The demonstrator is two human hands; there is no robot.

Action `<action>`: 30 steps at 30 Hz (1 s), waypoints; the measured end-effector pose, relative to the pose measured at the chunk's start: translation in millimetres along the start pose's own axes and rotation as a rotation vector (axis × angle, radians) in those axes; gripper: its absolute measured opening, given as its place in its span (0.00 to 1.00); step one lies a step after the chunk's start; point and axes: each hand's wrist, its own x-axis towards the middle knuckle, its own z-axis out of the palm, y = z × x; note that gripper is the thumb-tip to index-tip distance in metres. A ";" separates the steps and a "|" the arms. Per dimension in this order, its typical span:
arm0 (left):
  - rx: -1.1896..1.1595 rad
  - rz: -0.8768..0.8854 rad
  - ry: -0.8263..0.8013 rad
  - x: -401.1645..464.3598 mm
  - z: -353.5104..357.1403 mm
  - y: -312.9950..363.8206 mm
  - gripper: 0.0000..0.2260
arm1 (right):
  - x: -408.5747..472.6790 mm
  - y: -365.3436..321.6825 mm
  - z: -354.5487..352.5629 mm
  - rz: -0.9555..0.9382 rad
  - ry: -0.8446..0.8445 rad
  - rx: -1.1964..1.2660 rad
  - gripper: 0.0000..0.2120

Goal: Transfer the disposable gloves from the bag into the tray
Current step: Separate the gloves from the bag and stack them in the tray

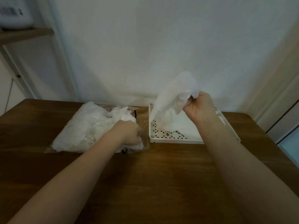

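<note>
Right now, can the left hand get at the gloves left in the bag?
Probably yes: the left hand already rests at the open mouth of the bag, on the gloves; nothing lies between.

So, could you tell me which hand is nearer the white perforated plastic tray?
Right. The right hand holds gloves above the white perforated plastic tray; the left hand is at the bag beside it.

1. A single wide-angle view is taken from head height, angled forward and down over the wooden table [161,175]
2. Both forearms are seen close below; the white wall [145,46] is faced beyond
</note>
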 end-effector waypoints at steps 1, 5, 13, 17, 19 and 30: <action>-0.052 0.015 0.020 0.5 -2.4 -1.8 0.13 | -2.1 -3.4 0.2 0.023 -0.011 -0.011 0.17; -0.520 0.083 0.355 -7.5 -31.7 12.2 0.17 | -3.8 -16.5 -4.7 0.078 -0.040 -0.196 0.08; -1.618 0.109 0.084 -11.4 -88.9 72.9 0.15 | -18.7 -35.1 -7.7 0.332 -0.059 -0.750 0.29; -1.855 0.009 0.060 -6.3 -88.9 75.6 0.17 | -20.3 -44.6 -24.6 0.252 -0.055 -0.861 0.41; -1.934 0.012 -0.023 -6.8 -89.6 75.4 0.16 | -25.8 -42.9 -33.8 0.264 -0.133 -1.047 0.33; -2.318 0.123 -0.079 10.0 -76.6 57.0 0.22 | -14.7 -64.7 -56.3 0.074 -0.173 -1.151 0.09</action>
